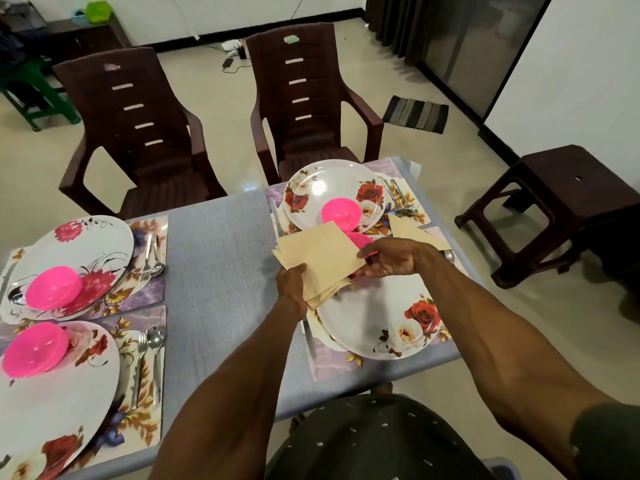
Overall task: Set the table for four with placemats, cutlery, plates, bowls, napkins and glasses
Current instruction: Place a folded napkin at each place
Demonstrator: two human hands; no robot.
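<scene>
My left hand point(292, 284) grips the near corner of a small stack of beige paper napkins point(320, 256), fingers curled round the lower edge. My right hand point(389, 258) pinches the top napkin at its right edge, thumb above and fingers beneath, apparently to peel it from the stack. The stack hangs above the gap between the two right-side settings, over the near rose-pattern plate point(381, 323) and partly covering the pink bowl point(360, 240) on it.

One napkin point(403, 228) already lies on the right, just beside the far rose plate point(332, 195). The near right placemat point(329, 365) shows none that I can see.

Judgement: the coming move depends on where the peeled napkin goes. The free spot lies right of the near plate, by the spoon point(449, 255), directly below my right wrist. The right hand is nearer, so it should carry the napkin while the left retains the rest.

The two left settings, each with a pink bowl point(53, 287) and cutlery point(152, 258), show no napkins. No glasses are visible.
</scene>
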